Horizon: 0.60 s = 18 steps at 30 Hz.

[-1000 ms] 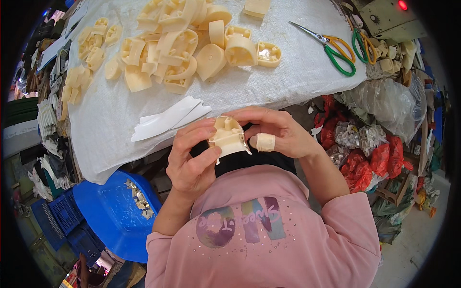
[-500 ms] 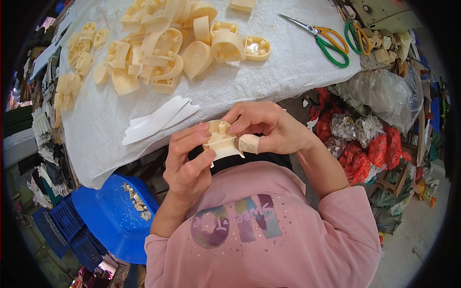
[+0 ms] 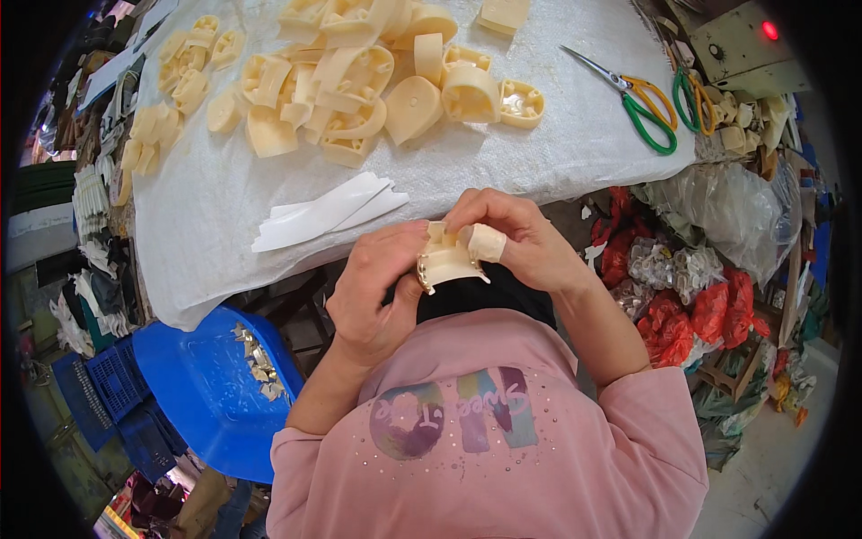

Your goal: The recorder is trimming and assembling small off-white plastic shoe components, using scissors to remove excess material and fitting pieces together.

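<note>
Between my two hands, above my lap at the table's front edge, is a cream plastic heel-shaped piece (image 3: 452, 264) with a curved lower edge. Gold-coloured trim shows along its side edges. My left hand (image 3: 373, 296) grips the left side, thumb below and fingers on top. My right hand (image 3: 530, 241) holds the right side with bent fingers; its thumb is wrapped in beige tape (image 3: 487, 242). Part of the piece is hidden behind the fingers. White paper strips (image 3: 328, 214) lie on the cloth just beyond my left hand.
A heap of similar cream pieces (image 3: 355, 85) covers the far part of the white-clothed table (image 3: 503, 166). Scissors with green and yellow handles (image 3: 642, 103) lie at the right. A blue basin (image 3: 202, 382) with metallic scraps stands lower left; red bags (image 3: 669, 328) sit lower right.
The piece has been turned in my hands, so its gold edges now show. My left fingers have shifted their hold on it. The whole view has swung slightly left.
</note>
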Motion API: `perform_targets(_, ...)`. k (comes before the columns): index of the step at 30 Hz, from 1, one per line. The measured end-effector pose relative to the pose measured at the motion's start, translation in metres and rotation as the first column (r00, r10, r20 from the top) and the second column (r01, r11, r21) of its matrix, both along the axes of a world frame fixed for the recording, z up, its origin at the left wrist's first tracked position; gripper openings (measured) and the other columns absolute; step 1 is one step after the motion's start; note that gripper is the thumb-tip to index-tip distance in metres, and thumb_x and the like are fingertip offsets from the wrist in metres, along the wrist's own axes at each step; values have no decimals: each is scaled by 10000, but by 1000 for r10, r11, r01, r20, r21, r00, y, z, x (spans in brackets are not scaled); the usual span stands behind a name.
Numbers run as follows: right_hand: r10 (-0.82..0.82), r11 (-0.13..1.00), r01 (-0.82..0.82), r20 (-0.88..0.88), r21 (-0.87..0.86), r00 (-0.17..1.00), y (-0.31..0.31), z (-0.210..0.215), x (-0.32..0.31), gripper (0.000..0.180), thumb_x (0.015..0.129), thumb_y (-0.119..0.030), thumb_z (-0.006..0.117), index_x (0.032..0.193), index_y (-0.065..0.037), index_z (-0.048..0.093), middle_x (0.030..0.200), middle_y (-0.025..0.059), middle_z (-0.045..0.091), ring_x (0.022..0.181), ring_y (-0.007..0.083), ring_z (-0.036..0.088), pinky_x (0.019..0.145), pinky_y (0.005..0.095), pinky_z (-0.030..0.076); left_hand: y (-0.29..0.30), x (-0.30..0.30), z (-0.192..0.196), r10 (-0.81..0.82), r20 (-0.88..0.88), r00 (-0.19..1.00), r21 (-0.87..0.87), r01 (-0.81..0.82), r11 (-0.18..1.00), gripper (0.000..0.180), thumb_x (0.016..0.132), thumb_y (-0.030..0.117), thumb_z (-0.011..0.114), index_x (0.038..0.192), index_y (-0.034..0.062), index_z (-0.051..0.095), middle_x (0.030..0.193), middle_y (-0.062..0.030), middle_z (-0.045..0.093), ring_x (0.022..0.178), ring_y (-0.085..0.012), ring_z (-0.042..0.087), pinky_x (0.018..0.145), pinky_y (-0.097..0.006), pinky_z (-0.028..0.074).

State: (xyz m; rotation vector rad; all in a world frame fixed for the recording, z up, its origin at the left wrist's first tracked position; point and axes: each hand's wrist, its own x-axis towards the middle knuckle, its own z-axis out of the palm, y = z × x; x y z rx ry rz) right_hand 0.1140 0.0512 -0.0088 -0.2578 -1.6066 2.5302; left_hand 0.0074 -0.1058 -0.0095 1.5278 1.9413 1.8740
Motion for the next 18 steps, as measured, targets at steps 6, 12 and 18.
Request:
perform_targets(6,-93,972,91,-2,216,996,-13,-4,0,111,884,-111,572,846,-11,544,845,34,550,721,81,510,620,246,449,-1,-3,1,9,-121,993,-8,-10,1000,260,717,-96,673,960,-27,614,944,-160,635,884,-303,646,759,-342,530)
perform_targets(12,-67,871,48,21,489,998,-12,3,-12,254,943,-220,488,1085,-31,580,888,90,593,770,159,586,679,293,475,-19,-6,1,67,65,996,-47,-64,997,157,829,59,669,947,-20,603,942,-160,641,878,-263,626,771,-334,494)
perform_targets(18,-15,530,91,-98,843,995,-13,18,-45,225,801,-37,603,1026,-35,603,951,111,599,882,282,561,776,362,470,-113,-32,-9,590,-286,755,-179,-647,741,226,929,179,561,976,-35,618,966,-139,604,882,-255,571,795,-337,459)
